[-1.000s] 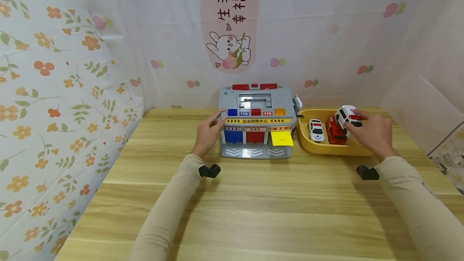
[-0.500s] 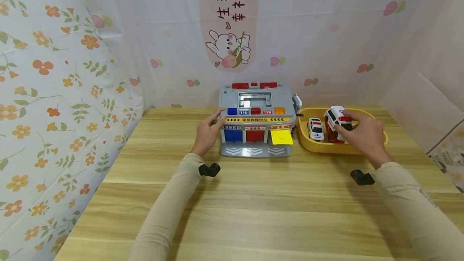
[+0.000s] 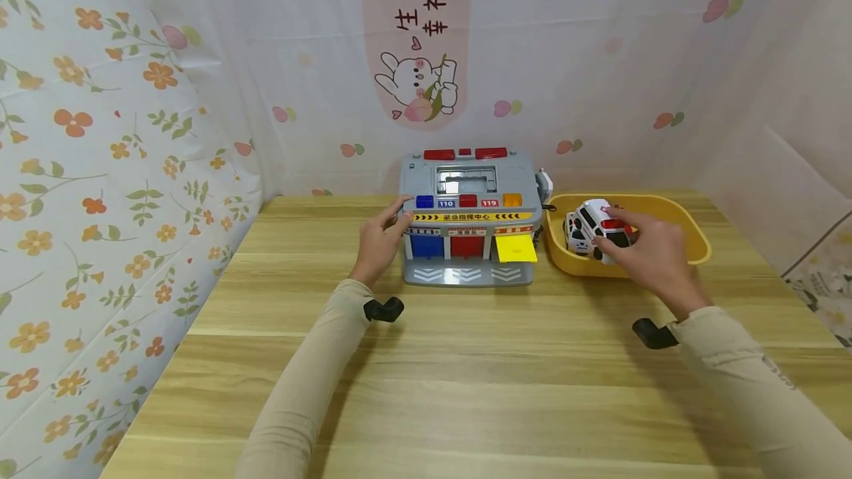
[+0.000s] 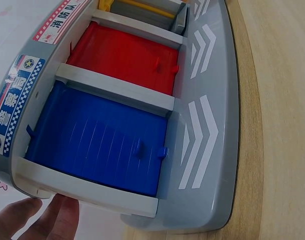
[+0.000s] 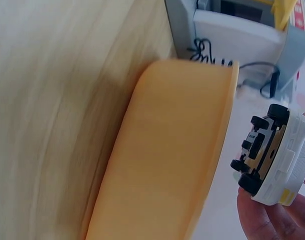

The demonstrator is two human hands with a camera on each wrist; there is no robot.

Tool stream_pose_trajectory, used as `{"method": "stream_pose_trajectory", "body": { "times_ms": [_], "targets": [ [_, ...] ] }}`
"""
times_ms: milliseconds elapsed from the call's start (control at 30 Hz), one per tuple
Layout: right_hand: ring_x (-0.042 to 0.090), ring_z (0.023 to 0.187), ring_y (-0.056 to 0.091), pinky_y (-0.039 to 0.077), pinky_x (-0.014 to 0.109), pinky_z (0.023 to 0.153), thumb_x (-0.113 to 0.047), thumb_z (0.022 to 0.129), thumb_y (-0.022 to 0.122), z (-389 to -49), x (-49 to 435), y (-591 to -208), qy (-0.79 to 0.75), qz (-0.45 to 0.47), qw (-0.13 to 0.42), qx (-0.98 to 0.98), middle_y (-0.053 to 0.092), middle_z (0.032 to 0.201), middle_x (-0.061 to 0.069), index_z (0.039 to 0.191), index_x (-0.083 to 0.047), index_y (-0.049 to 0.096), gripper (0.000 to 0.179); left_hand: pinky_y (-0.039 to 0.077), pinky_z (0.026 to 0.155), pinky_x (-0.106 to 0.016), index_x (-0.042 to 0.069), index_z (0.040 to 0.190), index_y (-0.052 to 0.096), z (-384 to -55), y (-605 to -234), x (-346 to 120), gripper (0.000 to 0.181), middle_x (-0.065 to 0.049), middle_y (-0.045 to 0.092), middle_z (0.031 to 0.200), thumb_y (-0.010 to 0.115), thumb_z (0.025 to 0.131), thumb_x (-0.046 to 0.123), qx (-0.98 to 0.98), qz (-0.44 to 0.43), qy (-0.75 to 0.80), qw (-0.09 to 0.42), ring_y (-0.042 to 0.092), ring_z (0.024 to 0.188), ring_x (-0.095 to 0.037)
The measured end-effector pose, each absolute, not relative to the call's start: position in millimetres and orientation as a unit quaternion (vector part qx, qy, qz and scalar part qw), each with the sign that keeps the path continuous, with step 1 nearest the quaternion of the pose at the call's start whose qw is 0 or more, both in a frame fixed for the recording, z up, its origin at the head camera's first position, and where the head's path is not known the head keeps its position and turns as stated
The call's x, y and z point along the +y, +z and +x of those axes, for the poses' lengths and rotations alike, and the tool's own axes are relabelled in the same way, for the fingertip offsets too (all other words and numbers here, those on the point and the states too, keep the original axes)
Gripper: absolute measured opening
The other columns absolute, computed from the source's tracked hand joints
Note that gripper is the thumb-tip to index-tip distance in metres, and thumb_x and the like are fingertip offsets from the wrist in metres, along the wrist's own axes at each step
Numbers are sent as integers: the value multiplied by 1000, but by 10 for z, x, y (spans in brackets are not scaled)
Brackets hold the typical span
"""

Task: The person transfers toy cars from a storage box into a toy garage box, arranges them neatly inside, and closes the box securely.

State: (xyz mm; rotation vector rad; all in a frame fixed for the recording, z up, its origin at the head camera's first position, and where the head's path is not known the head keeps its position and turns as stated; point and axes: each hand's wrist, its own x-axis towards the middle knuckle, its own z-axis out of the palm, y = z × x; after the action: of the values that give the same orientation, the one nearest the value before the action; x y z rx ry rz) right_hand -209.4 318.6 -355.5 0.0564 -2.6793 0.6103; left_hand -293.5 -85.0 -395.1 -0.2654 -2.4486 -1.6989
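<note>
My right hand (image 3: pixel 655 253) pinches a white toy ambulance (image 3: pixel 594 214) with red lights and dark windows, above the left part of a yellow tray (image 3: pixel 697 248). The right wrist view shows the ambulance's black wheels and underside clear of the tray wall. A white toy police car (image 3: pixel 576 243) lies in the tray, partly covered by the ambulance; a red toy vehicle there is almost wholly hidden. My left hand (image 3: pixel 378 246) holds the left edge of a grey toy garage (image 3: pixel 419 187), fingers (image 4: pixel 65 220) against its side under the roof.
The garage's blue door (image 4: pixel 100 137) and red door (image 4: pixel 125 55) are down, while its yellow door (image 3: pixel 515 248) sticks out raised. A coiled black cord (image 5: pixel 202 52) hangs at the garage's right side. A patterned cloth (image 3: pixel 599 94) stands behind the wooden table (image 3: pixel 466 390).
My right hand has carried the ambulance leftward over the tray, from above the red vehicle to over the police car. My left hand stays at the garage's edge.
</note>
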Motion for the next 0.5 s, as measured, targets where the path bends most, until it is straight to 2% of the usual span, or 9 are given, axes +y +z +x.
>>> {"method": "stream_pose_trajectory", "body": {
  "times_ms": [300,400,500],
  "targets": [
    [36,79,55,31,33,67,-24,84,78,-2036,3048,-3582,230,54,213,-948,68,96,32,128,0,66,51,54,101,-49,44,132,63,-2940,-3960,-844,33,0,58,146,57,99,44,-817,-86,-566,74,62,129,-28],
    [36,80,54,31,34,69,-24,84,78,-2017,3009,-3582,229,57,212,-948,68,102,33,129,-1,66,52,55,99,-49,43,132,63,-2942,-3960,-845,33,-2,62,142,57,99,44,-815,-87,-568,76,62,128,-27],
    [34,78,51,27,35,70,-25,84,78,-2000,2967,-3578,233,60,211,-947,69,99,31,129,-1,66,52,55,96,-46,43,131,63,-2944,-3960,-849,33,-3,64,139,57,99,44,-815,-88,-567,76,63,127,-26]
  ]
}}
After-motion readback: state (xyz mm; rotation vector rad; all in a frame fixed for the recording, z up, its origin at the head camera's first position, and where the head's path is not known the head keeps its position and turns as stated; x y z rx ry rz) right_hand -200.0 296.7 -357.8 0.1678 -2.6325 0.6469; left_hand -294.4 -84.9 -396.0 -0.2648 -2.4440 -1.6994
